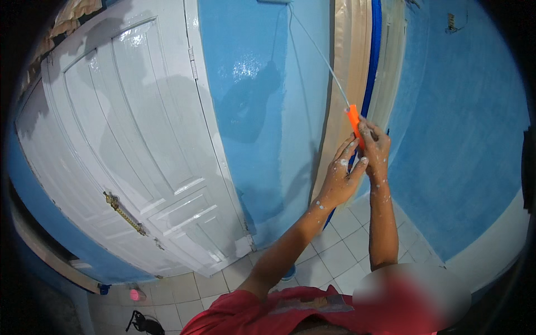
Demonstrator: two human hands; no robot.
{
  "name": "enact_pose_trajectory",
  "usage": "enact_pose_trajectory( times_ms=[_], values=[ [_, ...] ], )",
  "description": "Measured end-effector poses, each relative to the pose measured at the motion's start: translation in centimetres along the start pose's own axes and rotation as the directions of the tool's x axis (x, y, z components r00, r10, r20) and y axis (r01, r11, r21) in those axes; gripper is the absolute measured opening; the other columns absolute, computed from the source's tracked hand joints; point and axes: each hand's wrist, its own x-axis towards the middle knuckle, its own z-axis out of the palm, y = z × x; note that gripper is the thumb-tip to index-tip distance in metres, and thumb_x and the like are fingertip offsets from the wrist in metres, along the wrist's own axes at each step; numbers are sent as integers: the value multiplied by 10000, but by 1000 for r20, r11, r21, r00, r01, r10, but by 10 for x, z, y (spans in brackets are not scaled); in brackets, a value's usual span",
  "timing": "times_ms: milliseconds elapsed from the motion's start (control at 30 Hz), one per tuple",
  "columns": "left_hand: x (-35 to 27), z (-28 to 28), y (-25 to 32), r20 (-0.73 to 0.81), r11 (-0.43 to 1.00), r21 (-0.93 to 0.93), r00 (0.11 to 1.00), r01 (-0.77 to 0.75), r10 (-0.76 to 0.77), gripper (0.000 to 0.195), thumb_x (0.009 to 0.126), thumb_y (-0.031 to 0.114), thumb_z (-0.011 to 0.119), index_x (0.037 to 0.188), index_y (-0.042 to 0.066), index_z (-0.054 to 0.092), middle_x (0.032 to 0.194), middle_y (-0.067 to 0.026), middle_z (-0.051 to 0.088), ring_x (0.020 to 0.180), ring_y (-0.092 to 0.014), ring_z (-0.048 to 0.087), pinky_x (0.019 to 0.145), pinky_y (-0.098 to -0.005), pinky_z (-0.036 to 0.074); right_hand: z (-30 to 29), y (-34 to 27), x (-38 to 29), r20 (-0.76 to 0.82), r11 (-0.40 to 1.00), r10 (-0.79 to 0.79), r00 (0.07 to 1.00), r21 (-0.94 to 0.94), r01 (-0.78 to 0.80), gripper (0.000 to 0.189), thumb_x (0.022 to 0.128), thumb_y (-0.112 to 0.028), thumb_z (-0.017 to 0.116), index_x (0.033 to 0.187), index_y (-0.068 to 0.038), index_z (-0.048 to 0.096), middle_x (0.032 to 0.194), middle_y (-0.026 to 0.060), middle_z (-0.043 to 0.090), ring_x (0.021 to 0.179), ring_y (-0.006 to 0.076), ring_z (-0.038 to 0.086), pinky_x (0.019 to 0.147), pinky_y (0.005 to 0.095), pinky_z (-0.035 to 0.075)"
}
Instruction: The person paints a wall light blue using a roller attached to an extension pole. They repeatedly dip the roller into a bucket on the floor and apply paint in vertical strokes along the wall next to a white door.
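Observation:
My right hand point(374, 144) is shut on the orange handle point(354, 121) of a paint roller. Against the handle's lower part rests my left hand point(343, 171), its fingers extended and its thumb apart; whether it grips is unclear. Both hands bear pale paint spots. From the handle a thin metal rod runs up and left to the roller head point(274, 1), cut off by the top edge of the view. The head is at the blue wall point(247, 96), where a glossy, darker blue area meets a lighter strip on its right.
A white panelled door point(138, 113) with a brass-coloured handle point(125, 215) stands at left. Right of the lighter strip hang beige covering point(349, 54) and a blue vertical strip point(374, 54). On the tiled floor point(339, 251) are a pink container point(136, 295) and a black object point(146, 324).

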Motion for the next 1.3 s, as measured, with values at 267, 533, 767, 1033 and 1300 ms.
enact_pose_trajectory(
  times_ms=[267,533,767,1033,1300],
  values=[
    [14,-6,15,-52,994,-107,998,-26,20,582,1026,241,658,1523,-4,480,1575,-192,472,1344,-322,566,971,-377,577,7,-24,17,32,996,71,997,43,-72,411,1013,-274,698,1305,14,706,901,88,718,668,99,605,537,250,459],
    [-41,3,-10,-71,974,-147,981,170,-182,541,1031,250,655,1491,0,518,1543,-187,507,1321,-296,584,948,-364,577,-6,54,-47,29,998,22,999,-58,-20,377,1020,-226,685,1280,46,718,1129,125,728,1013,176,660,908,328,521],
    [-100,23,-35,-52,909,-133,913,394,-404,565,1035,257,649,1513,-1,495,1450,-219,589,1272,-309,621,945,-375,566,-23,117,-109,45,997,83,996,-17,-82,332,1026,-182,680,1261,48,724,1133,128,735,997,169,672,900,316,524],
    [-167,45,-64,-79,879,-12,875,478,-477,599,1012,267,679,1510,-11,495,1372,-219,635,1149,-312,674,912,-395,572,-42,172,-177,79,981,191,978,-42,-188,306,1027,-147,682,1252,57,721,1137,126,727,998,168,675,868,296,535],
    [-220,68,-89,-83,825,-41,821,563,-565,606,990,265,690,1497,-15,509,1352,-225,647,1099,-294,691,860,-388,578,-57,215,-225,110,960,274,955,24,-279,300,1023,-154,696,1248,44,724,1129,116,701,989,176,668,862,305,549]
  ],
)
